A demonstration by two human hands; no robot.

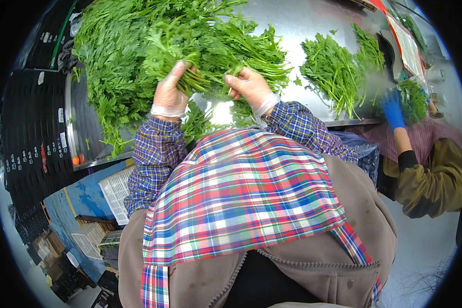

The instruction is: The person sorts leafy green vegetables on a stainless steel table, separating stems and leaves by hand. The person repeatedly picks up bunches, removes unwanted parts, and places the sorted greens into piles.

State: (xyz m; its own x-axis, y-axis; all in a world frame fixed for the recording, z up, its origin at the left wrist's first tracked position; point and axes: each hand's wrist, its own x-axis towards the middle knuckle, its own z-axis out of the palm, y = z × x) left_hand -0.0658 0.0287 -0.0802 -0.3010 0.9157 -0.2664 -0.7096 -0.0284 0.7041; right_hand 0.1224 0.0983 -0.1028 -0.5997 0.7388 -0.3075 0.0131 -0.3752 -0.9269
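My left hand, in a thin clear glove, is closed round a bunch of leafy green stems, with leaves spreading up and left and cut ends pointing right. My right hand, gloved alike, pinches a small green sprig between thumb and fingers, a short way right of the bunch. Behind both hands a large heap of the same leafy greens covers the left of the metal table. Loose sprigs lie on the metal between my forearms, close to my plaid apron.
Separate bunches of greens lie at the right. Beyond them, a co-worker's blue-gloved hand touches feathery greens. Black crates stand beyond the table's left edge, with a white plastic crate below. Small orange things sit at the table's corner.
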